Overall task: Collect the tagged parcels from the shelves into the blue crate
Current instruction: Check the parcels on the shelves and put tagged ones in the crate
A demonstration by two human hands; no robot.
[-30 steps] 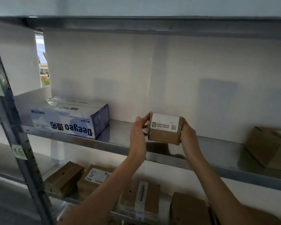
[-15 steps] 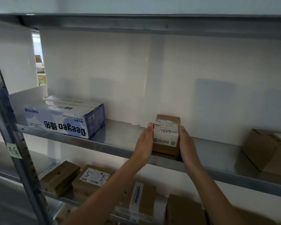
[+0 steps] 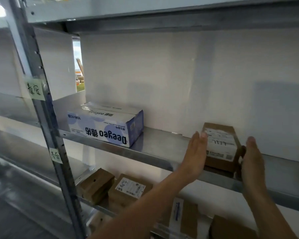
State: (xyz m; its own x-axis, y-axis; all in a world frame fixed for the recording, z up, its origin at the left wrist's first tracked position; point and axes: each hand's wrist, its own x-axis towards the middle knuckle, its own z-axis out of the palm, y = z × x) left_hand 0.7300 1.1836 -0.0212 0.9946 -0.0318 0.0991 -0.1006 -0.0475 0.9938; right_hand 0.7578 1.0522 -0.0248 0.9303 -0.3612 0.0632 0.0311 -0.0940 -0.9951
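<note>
A person stands at a metal shelving unit, both bare arms reaching up to the middle shelf (image 3: 159, 149). A small brown cardboard parcel (image 3: 220, 149) sits on that shelf near its front edge, close to the white back panel, with a white printed label on its top bearing handwriting. The left hand (image 3: 195, 156) has straight fingers, palm flat at the parcel's left side. The right hand (image 3: 252, 157) is at the parcel's right side, its fingers also extended; whether either palm actually touches the cardboard cannot be told. Further left on the same shelf lies a blue and white Deeyeo box (image 3: 107, 126), upside down to the viewer, well apart from the parcel. On the shelf below rest several more brown cardboard boxes (image 3: 97, 185), one of them a labelled box (image 3: 129, 188) with handwriting. Two pale green sticky notes (image 3: 35, 89) with handwritten characters cling to the grey upright post (image 3: 47, 118) at the left.
</note>
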